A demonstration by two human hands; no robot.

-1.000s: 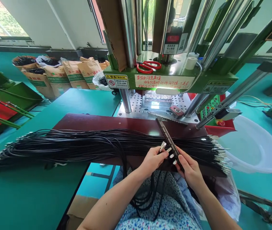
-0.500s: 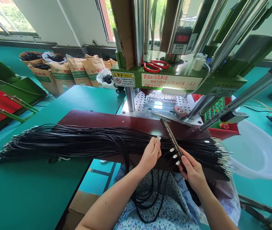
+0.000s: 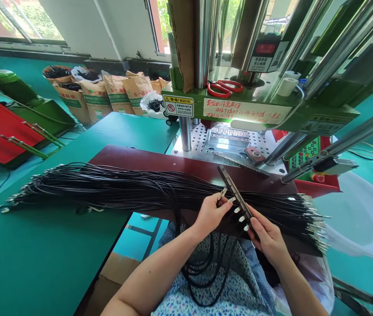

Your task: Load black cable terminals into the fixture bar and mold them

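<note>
A dark narrow bar (image 3: 234, 188) slants in front of me, its lower end gripped between the thumb and fingers of my right hand (image 3: 267, 237). Several silver connectors (image 3: 241, 218) stick out from the bar's left side, with black cables running down from them onto my lap. Close to the bar's left edge, my left hand (image 3: 211, 215) pinches a cable connector (image 3: 222, 193); another connector shows at its fingertips. Under both hands lies a long bundle of black cables (image 3: 123, 186), with metal ends at left and right, on a dark red board (image 3: 133, 155).
Beyond the board stands a green press (image 3: 186, 94) with metal posts, a perforated plate (image 3: 196, 140) and red-handled scissors (image 3: 225, 89) on top. A white tub (image 3: 360, 210) is at the right. Paper sacks (image 3: 99, 94) line the wall; a green table (image 3: 41, 259) extends left.
My left hand has moved up against the bar, and one more connector shows at the bar beside its fingertips. The whole view has shifted slightly.
</note>
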